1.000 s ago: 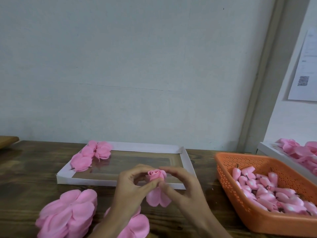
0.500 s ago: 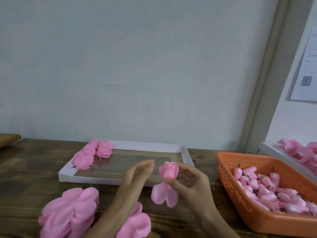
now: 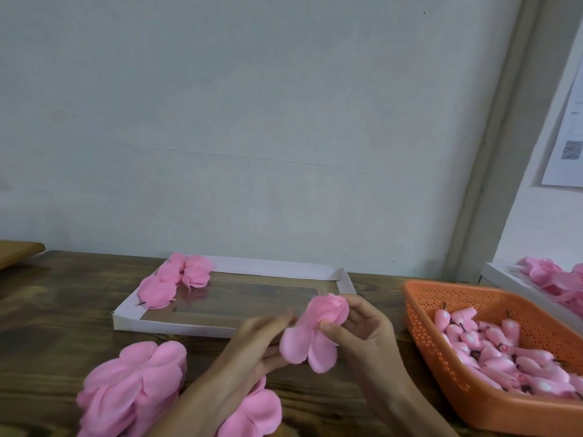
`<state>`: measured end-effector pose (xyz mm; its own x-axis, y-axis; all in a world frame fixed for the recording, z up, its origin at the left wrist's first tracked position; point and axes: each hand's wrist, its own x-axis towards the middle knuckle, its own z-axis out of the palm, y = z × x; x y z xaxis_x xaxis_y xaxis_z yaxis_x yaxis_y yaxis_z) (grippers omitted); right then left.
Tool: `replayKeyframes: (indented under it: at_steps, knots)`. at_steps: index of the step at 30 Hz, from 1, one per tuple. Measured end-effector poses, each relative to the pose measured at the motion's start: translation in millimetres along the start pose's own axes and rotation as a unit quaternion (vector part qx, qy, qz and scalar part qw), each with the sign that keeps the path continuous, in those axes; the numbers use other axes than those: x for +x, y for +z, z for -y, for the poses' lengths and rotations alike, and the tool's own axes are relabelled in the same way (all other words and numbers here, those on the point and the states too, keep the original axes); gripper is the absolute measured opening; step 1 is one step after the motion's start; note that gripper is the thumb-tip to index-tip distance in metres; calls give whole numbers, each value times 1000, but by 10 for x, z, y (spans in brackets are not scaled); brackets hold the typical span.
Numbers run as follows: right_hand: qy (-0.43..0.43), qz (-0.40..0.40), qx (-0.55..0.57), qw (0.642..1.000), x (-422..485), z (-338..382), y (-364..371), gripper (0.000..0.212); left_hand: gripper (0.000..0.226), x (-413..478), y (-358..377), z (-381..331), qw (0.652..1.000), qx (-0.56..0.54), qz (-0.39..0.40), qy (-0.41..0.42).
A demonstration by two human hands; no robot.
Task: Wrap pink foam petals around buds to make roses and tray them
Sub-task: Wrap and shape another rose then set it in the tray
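Pink foam forms the partly wrapped rose point(image 3: 328, 309), which the right hand point(image 3: 366, 332) holds above the table's near edge, in front of the tray's near right corner. The thumb presses the front of the flower below its rolled top and the fingers curl round behind it. Two loose petals point(image 3: 307, 346) hang unwrapped from the base of the rose, below the thumb.

The left hand point(image 3: 262, 339) sits just left of the rose with its fingers extended toward it, gripping nothing. Motion blur hides whether the fingertips touch the foam.

Two stacks of petal blanks lie on the wooden table point(image 3: 47, 326) nearest the person: a large stack point(image 3: 132, 389) at the left and a smaller stack point(image 3: 255, 411) partly under the left forearm.

Beyond the hands lies the white tray point(image 3: 176, 326), which has a low cardboard rim. Three finished roses point(image 3: 176, 282) lie in a row at its far left corner, touching one another.

To the right, well apart from the tray, stands an orange perforated basket point(image 3: 441, 298) holding a pile of pink buds point(image 3: 492, 351) with short dark stems. Behind the basket, a second white tray point(image 3: 504, 283) at the right edge holds more roses point(image 3: 555, 279). A printed sheet point(image 3: 568, 121) hangs on the wall above it.
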<state>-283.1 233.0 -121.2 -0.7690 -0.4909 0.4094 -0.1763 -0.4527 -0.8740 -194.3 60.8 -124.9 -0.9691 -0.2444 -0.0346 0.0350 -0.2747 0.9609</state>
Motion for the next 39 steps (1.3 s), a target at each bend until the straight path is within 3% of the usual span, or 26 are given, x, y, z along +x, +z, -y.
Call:
replayKeyframes:
  at_steps: [5,8,13,17,25,30,35,39]
  knots:
    - [-5,39,-32,999,-11,20,-6,42,45,-11,39,7,1000,-29,-3,1]
    - [-16,51,-53,997,-22,47,16,36,45,29,6,22,995,-83,-55,22]
    - [-26,95,-64,993,-49,31,67,30,41,11,62,20,986,-9,-110,122]
    - [-27,113,-72,991,-58,71,88,30,34,-47,97,19,974,15,-101,203]
    - [-3,82,-123,989,-38,133,49,32,33,-56,121,37,979,-13,-86,185]
    - [-3,63,-142,988,-22,145,52,55,38,-75,110,36,976,43,-76,197]
    - [-18,60,-149,987,-9,161,41,35,45,-44,63,2,981,8,-55,188]
    - [-5,34,-115,993,4,150,-6,30,36,-22,23,-17,980,101,-31,167]
